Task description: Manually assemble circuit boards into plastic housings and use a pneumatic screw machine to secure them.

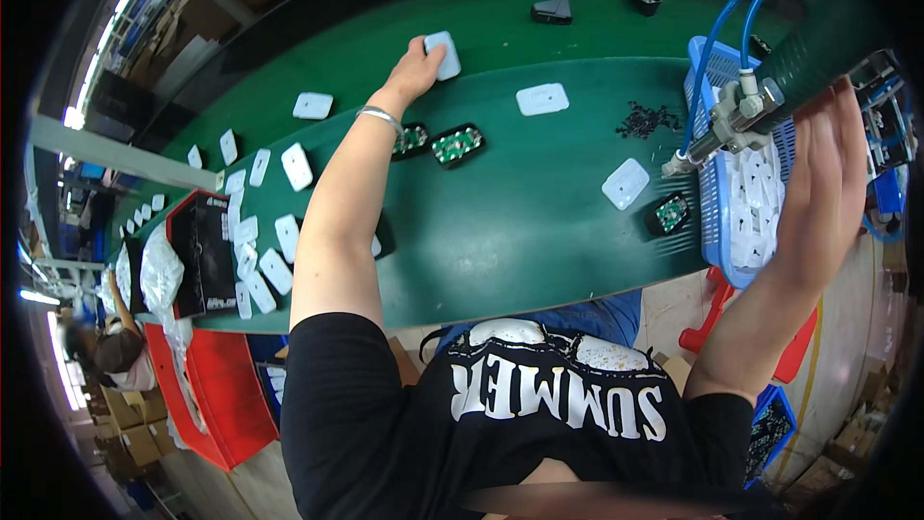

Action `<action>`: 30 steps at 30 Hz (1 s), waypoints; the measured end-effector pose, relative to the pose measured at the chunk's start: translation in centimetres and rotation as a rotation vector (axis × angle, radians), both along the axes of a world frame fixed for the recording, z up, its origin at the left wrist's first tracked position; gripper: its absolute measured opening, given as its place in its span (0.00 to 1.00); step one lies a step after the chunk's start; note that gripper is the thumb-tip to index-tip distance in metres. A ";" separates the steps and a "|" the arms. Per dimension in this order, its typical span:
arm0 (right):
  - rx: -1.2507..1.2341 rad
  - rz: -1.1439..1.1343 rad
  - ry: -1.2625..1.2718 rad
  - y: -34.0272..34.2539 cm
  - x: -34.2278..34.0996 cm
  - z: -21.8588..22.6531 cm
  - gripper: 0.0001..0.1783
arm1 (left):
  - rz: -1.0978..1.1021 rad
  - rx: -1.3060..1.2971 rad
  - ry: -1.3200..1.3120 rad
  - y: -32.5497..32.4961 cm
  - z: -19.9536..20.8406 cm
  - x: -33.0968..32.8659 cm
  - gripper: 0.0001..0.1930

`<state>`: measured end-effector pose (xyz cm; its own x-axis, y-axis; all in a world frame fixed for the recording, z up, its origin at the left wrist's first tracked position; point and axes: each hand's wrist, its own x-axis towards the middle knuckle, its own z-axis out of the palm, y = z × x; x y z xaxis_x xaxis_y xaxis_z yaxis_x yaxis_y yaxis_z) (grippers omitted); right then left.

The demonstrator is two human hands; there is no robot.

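Note:
My left hand [416, 72] reaches to the far side of the green table, its fingers closed on the edge of a white plastic cover [444, 56]. Near that forearm lie two black housings with green circuit boards, one of them a black housing [457, 145] in plain sight. At the right, my right hand [830, 169] grips a dark green air screwdriver [818, 34] with a metal nose and blue hoses; its fingertips are partly hidden. Below the nose are a loose white cover [627, 183], a small black housing [669, 215] and a pile of black screws [647, 120].
A blue basket [715, 202] of white parts stands under the screwdriver. Another white cover [543, 99] lies mid-table; several more are scattered at the left beside a black box [204, 255]. Black parts [551, 11] sit at the far side. A red bin [217, 395] is below left.

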<state>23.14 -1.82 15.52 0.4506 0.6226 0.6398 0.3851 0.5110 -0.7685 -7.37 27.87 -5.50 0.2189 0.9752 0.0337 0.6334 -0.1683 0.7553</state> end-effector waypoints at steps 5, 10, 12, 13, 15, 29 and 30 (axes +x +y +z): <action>-0.008 0.172 -0.118 -9.4 -0.7 -5.8 0.21 | 0.065 0.237 0.665 1.9 1.9 0.2 0.28; -0.623 0.086 0.303 -8.2 -2.0 -11.3 0.11 | -0.412 0.494 0.273 5.2 3.1 11.9 0.26; -0.699 0.085 0.213 -7.7 -1.5 -12.8 0.10 | -0.447 0.385 0.271 7.2 2.3 15.9 0.28; -0.686 0.061 0.231 -7.5 -1.7 -12.7 0.10 | -0.407 0.346 0.333 8.3 2.2 17.0 0.28; -0.737 0.023 0.188 -8.0 -1.5 -12.6 0.09 | -0.466 0.254 0.458 10.6 1.7 18.2 0.27; -0.666 -0.245 -0.427 -7.5 -1.6 -13.2 0.16 | -0.441 0.109 0.346 7.6 3.0 15.1 0.33; -0.674 -0.246 -0.395 -8.5 -1.6 -13.3 0.16 | -0.403 0.134 0.280 6.2 4.4 14.2 0.31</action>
